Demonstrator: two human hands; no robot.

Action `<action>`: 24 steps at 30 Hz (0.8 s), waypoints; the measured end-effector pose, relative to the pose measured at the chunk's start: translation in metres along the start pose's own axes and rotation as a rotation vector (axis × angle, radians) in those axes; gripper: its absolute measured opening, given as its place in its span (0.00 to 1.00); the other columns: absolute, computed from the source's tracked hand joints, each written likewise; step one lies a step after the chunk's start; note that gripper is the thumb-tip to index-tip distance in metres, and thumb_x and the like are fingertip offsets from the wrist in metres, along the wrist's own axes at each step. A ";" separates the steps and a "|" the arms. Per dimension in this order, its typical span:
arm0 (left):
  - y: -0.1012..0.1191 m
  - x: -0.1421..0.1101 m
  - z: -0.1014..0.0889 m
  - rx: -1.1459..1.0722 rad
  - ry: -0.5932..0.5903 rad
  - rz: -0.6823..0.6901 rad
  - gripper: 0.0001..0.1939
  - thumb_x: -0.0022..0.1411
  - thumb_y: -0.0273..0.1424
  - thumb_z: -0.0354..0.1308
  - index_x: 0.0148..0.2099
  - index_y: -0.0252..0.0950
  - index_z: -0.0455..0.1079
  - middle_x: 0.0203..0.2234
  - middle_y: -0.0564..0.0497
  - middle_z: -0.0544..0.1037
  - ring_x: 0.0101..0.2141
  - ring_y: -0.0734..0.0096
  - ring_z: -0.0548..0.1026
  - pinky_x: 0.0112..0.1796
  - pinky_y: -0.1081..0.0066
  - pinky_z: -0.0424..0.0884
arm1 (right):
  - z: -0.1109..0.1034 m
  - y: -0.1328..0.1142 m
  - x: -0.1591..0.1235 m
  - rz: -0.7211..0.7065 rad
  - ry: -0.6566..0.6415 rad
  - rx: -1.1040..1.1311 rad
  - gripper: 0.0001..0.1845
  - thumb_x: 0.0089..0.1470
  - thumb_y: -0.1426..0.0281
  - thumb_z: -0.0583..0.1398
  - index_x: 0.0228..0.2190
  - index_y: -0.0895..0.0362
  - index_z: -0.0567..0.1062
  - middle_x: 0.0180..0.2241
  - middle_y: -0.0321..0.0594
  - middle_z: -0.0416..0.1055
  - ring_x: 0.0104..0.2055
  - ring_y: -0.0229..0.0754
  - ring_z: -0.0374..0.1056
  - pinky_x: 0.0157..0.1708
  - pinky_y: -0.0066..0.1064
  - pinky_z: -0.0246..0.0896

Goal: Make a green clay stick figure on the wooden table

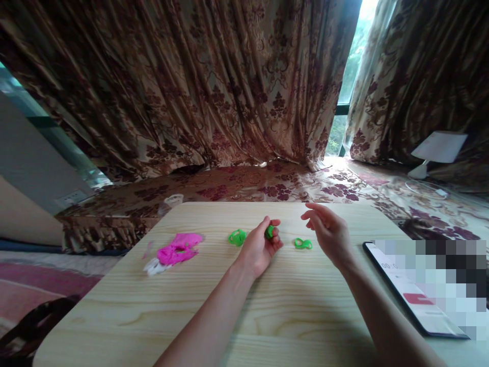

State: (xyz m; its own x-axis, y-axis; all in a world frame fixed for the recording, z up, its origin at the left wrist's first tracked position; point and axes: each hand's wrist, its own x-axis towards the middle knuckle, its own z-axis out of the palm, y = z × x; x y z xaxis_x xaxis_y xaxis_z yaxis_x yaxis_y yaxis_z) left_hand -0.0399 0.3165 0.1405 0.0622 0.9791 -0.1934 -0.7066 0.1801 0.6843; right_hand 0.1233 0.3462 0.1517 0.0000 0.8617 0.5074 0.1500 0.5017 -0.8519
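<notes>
Fingers (pixel 275 246) of the left hand (pixel 261 250) were bent snugly round a small green lump (pixel 269 232), much of it covered, so its exact shape was anybody's guess! Opposite hung the right hand (pixel 331 232), raised over the tabletop (pixel 290 316), its fingers loosely curved, slightly parted and gripping nothing. Between the two, nearer the right, lay a green looped piece (pixel 306 245); just beside the left hand, on its outer side, sat a green ring (pixel 237 239). And there was the danger: a slackened hold could have dropped that little lump, and a bounce might have rolled it off the far edge. The looped piece looked light, so a careless sweep of the right hand could have flicked it away. Farther out, on the left, lay a crumpled pink bundle (pixel 183 245) with a white scrap (pixel 156 267) against it; on the right, a flat screen (pixel 405 283) that a swinging forearm might have nudged. Beyond stood a lamp (pixel 439 146) near the curtains (pixel 229 92).
</notes>
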 end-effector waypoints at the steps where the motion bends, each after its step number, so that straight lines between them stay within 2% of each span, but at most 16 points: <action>1: -0.001 -0.001 0.001 -0.003 -0.014 0.010 0.09 0.56 0.31 0.54 0.36 0.30 0.69 0.17 0.56 0.63 0.17 0.84 0.62 0.21 0.79 0.64 | -0.001 0.000 0.001 0.004 0.028 0.003 0.14 0.52 0.69 0.53 0.41 0.58 0.70 0.28 0.38 0.72 0.26 0.35 0.66 0.28 0.30 0.64; 4: -0.006 -0.003 0.003 0.030 -0.038 0.005 0.09 0.55 0.27 0.54 0.39 0.30 0.69 0.17 0.57 0.62 0.16 0.85 0.60 0.20 0.79 0.63 | 0.000 0.000 0.001 0.021 0.044 0.004 0.13 0.52 0.69 0.53 0.40 0.57 0.71 0.27 0.37 0.71 0.25 0.35 0.65 0.27 0.29 0.64; 7: -0.011 -0.005 0.005 0.081 -0.003 -0.041 0.13 0.53 0.21 0.53 0.43 0.31 0.68 0.23 0.51 0.70 0.21 0.81 0.67 0.25 0.76 0.67 | 0.006 0.003 -0.003 0.034 0.003 -0.012 0.13 0.53 0.68 0.53 0.40 0.57 0.71 0.29 0.38 0.71 0.25 0.35 0.66 0.27 0.29 0.64; 9: -0.015 -0.006 0.007 0.107 -0.002 -0.039 0.15 0.52 0.20 0.53 0.43 0.31 0.68 0.25 0.50 0.71 0.23 0.79 0.69 0.27 0.75 0.68 | 0.011 0.005 -0.007 0.018 -0.032 -0.039 0.13 0.54 0.68 0.53 0.40 0.56 0.71 0.30 0.38 0.71 0.26 0.35 0.66 0.28 0.29 0.64; 12: -0.018 -0.006 0.007 0.096 -0.055 -0.022 0.10 0.55 0.29 0.54 0.39 0.30 0.69 0.17 0.56 0.64 0.17 0.82 0.62 0.21 0.77 0.63 | 0.016 0.007 -0.012 -0.024 -0.077 -0.096 0.12 0.55 0.69 0.52 0.40 0.55 0.70 0.31 0.38 0.71 0.27 0.36 0.66 0.28 0.29 0.64; 14: -0.018 -0.006 0.007 0.077 -0.045 -0.025 0.13 0.56 0.37 0.53 0.32 0.30 0.69 0.13 0.59 0.57 0.13 0.84 0.55 0.16 0.79 0.57 | 0.019 0.004 -0.014 -0.082 -0.109 -0.139 0.12 0.55 0.69 0.52 0.40 0.55 0.71 0.32 0.39 0.71 0.29 0.37 0.67 0.30 0.30 0.64; 16: -0.017 -0.004 0.006 0.041 -0.020 -0.027 0.17 0.56 0.42 0.52 0.29 0.31 0.67 0.11 0.60 0.54 0.12 0.84 0.53 0.16 0.79 0.56 | 0.021 -0.001 -0.016 -0.181 -0.165 -0.188 0.10 0.54 0.71 0.53 0.37 0.55 0.72 0.33 0.40 0.71 0.33 0.39 0.67 0.35 0.32 0.63; 18: -0.014 -0.003 0.006 -0.034 -0.047 -0.040 0.19 0.57 0.44 0.50 0.31 0.31 0.67 0.13 0.58 0.60 0.14 0.82 0.60 0.19 0.78 0.60 | 0.022 -0.007 -0.018 -0.285 -0.256 -0.237 0.10 0.53 0.72 0.54 0.36 0.54 0.73 0.36 0.40 0.71 0.39 0.42 0.65 0.41 0.35 0.62; 20: -0.009 -0.003 0.006 -0.132 -0.138 -0.081 0.20 0.58 0.44 0.48 0.35 0.30 0.68 0.19 0.53 0.68 0.21 0.78 0.68 0.25 0.76 0.65 | 0.023 -0.010 -0.020 -0.352 -0.351 -0.283 0.12 0.50 0.74 0.57 0.37 0.52 0.74 0.39 0.39 0.71 0.43 0.43 0.63 0.45 0.37 0.59; 22: -0.005 -0.003 0.006 -0.198 -0.231 -0.120 0.21 0.58 0.44 0.47 0.36 0.30 0.68 0.24 0.49 0.72 0.25 0.74 0.71 0.29 0.75 0.67 | 0.024 -0.009 -0.020 -0.372 -0.418 -0.319 0.15 0.48 0.76 0.58 0.39 0.50 0.73 0.41 0.37 0.71 0.45 0.43 0.62 0.46 0.37 0.59; 24: -0.002 -0.003 0.005 -0.210 -0.278 -0.148 0.21 0.58 0.45 0.47 0.36 0.29 0.68 0.27 0.47 0.74 0.28 0.71 0.73 0.32 0.72 0.68 | 0.023 -0.002 -0.019 -0.348 -0.416 -0.339 0.17 0.49 0.76 0.57 0.41 0.50 0.72 0.38 0.38 0.72 0.42 0.43 0.64 0.43 0.36 0.60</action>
State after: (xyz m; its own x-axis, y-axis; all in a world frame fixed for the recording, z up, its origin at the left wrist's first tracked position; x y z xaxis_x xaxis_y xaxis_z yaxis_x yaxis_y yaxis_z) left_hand -0.0345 0.3132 0.1433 0.3426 0.9375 -0.0614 -0.8032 0.3262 0.4985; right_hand 0.1003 0.3306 0.1406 -0.4787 0.6447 0.5960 0.3766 0.7640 -0.5239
